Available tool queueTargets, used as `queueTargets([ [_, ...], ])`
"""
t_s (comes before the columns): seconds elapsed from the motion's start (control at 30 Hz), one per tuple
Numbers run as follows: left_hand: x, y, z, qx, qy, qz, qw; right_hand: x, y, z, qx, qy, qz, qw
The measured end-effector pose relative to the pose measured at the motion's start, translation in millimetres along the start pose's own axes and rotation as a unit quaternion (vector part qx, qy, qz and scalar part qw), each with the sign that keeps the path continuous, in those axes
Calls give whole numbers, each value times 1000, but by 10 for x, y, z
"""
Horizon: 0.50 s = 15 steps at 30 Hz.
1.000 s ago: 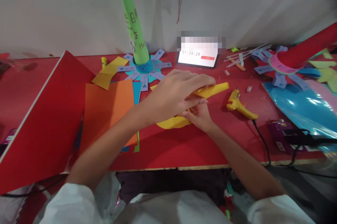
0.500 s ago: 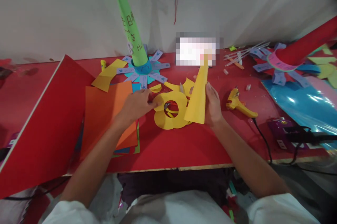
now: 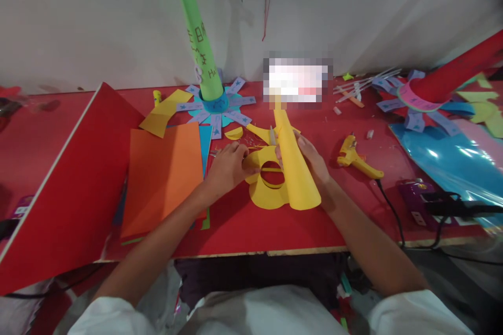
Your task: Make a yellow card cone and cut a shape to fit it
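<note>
My left hand [image 3: 230, 167] pinches the left edge of a yellow paper flower shape [image 3: 267, 196] that has a round hole in its middle. A rolled yellow paper cone [image 3: 296, 167] is in my right hand [image 3: 312, 157], its narrow end up and its wide end low, in front of the flower shape's right side. Fingers of the right hand wrap round behind the cone and are partly hidden. Yellow paper scraps [image 3: 234, 133] and the blade tips of what look like scissors [image 3: 272, 136] lie just beyond the flower shape.
Orange paper sheets [image 3: 165, 172] and a standing red board [image 3: 74, 177] are at left. A green paper tower [image 3: 200, 46] stands at the back. Rightward lie a yellow glue gun [image 3: 359, 159] with a cord, a purple box [image 3: 418, 201] and a red paper tower [image 3: 463, 73].
The flower shape has moved right and toward me in my left hand. My right hand has tilted the cone, its wide end swinging right and nearer, its tip leftward.
</note>
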State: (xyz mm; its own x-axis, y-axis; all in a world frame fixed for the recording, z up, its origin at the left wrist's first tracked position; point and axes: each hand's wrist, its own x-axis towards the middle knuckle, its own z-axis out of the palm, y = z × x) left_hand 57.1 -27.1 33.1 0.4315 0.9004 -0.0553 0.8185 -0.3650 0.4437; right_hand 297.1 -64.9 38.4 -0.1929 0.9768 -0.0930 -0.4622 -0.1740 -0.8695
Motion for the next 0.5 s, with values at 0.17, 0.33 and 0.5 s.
queueTargets([
  [0.17, -47, 70, 147, 9, 32, 9, 999, 35, -4, 7, -5, 17, 0, 1000],
  [0.33, -38, 41, 137, -110, 53, 27, 992, 45, 6, -24, -25, 33, -26, 999],
  [0.5, 198, 10, -328, -192, 222, 47, 955, 141, 57, -209, -85, 93, -121, 985],
])
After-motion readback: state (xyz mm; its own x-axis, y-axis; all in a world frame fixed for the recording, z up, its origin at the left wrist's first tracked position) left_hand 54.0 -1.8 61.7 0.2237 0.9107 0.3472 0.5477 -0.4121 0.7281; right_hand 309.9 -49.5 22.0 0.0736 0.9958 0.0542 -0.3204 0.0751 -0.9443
